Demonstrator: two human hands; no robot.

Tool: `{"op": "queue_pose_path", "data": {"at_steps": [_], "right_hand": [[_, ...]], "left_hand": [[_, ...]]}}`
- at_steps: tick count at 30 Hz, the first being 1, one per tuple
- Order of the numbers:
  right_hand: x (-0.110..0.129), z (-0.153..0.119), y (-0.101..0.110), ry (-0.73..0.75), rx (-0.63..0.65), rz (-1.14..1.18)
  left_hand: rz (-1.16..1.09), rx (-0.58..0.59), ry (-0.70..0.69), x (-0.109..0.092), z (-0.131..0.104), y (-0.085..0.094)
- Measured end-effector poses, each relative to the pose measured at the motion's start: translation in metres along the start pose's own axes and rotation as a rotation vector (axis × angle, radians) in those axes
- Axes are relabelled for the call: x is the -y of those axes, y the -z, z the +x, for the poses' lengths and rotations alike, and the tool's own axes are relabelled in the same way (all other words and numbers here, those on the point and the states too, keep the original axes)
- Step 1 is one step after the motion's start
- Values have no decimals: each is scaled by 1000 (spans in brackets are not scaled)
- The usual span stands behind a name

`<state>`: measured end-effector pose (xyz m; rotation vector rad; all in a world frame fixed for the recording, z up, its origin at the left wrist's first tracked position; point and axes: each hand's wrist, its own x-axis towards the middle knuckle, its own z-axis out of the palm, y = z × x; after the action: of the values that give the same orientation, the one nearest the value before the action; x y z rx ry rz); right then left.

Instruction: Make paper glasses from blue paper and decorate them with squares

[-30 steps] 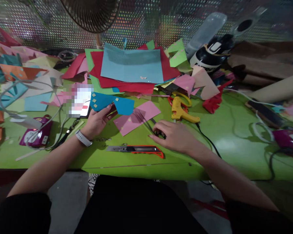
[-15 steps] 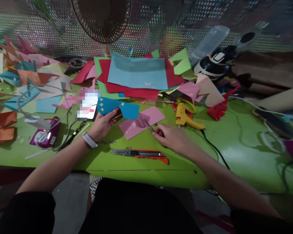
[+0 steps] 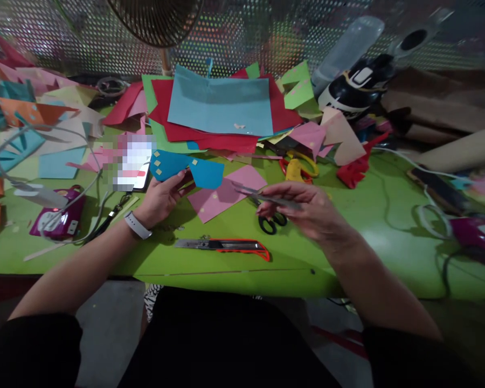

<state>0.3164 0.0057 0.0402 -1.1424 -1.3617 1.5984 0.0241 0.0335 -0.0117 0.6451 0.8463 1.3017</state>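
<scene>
Between the thumb and fingers of my left hand (image 3: 161,200) is a blue paper piece (image 3: 208,172) with small pale squares stuck on it. My right hand (image 3: 307,209) grips metal tweezers (image 3: 262,195), their tips pointing left over a pink paper (image 3: 226,193). Black-handled scissors (image 3: 268,224) lie on the table just below the tweezers, partly hidden by my right hand. Nearer to me rests an orange-edged utility knife (image 3: 222,246), its blade pointing left. A lit phone (image 3: 135,167) lies behind my left hand.
Stacked red and light blue sheets (image 3: 222,105) stand at the back, below a fan (image 3: 157,21). A yellow glue gun (image 3: 294,170) is behind my right hand. Folded papers and a purple device (image 3: 60,215) with cables are at left; a black bottle (image 3: 353,86) stands at back right.
My right hand has lifted and turned, with the tweezers now seen clearly in it. The scissors have come into sight beneath it. The whole view has shifted slightly.
</scene>
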Motion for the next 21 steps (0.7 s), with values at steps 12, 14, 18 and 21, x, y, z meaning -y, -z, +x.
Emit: {"op": "queue_pose_path", "data": {"at_steps": [12, 14, 18, 21], "right_hand": [[-23, 8, -22, 430, -88, -543], [-22, 8, -18, 423, -37, -696], [-21, 8, -24, 366, 18, -576], [-25, 13, -34, 453, -48, -514]], "left_hand": [[2, 63, 67, 2, -4, -1], [10, 79, 70, 4, -3, 0], [23, 95, 77, 4, -2, 0], [42, 83, 95, 3, -3, 0]]}}
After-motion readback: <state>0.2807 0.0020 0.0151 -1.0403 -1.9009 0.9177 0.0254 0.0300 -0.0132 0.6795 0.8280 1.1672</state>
